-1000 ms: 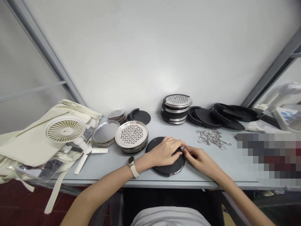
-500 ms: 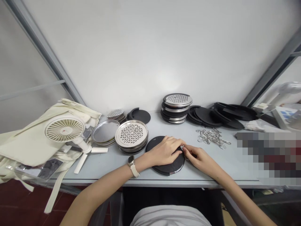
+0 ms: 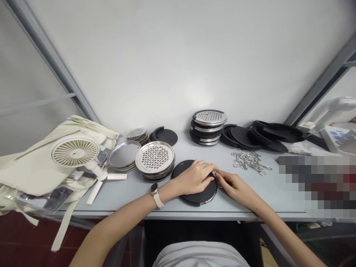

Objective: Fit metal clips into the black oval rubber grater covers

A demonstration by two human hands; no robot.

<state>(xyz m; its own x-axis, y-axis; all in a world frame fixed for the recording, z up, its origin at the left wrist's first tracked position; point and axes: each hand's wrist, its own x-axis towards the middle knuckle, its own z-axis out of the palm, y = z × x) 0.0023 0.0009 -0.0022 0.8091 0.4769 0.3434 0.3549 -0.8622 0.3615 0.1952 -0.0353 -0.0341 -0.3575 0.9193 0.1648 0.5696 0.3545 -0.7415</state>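
A black round disc (image 3: 200, 194) lies on the grey table (image 3: 130, 194) near its front edge. My left hand (image 3: 194, 177), a watch on its wrist, rests on top of the disc with fingers curled down over it. My right hand (image 3: 232, 185) is at the disc's right edge, its fingertips pinched on a small metal piece (image 3: 214, 173) where the two hands meet. A loose pile of wire metal clips (image 3: 250, 162) lies just behind my right hand.
Perforated metal discs (image 3: 155, 158) and plain metal plates (image 3: 124, 155) are stacked at left. A stack of assembled discs (image 3: 209, 127) and black rings (image 3: 253, 137) stand at the back. A white fan (image 3: 75, 152) on cloth bags sits far left.
Hands and disc keep their places. The view has shifted slightly.
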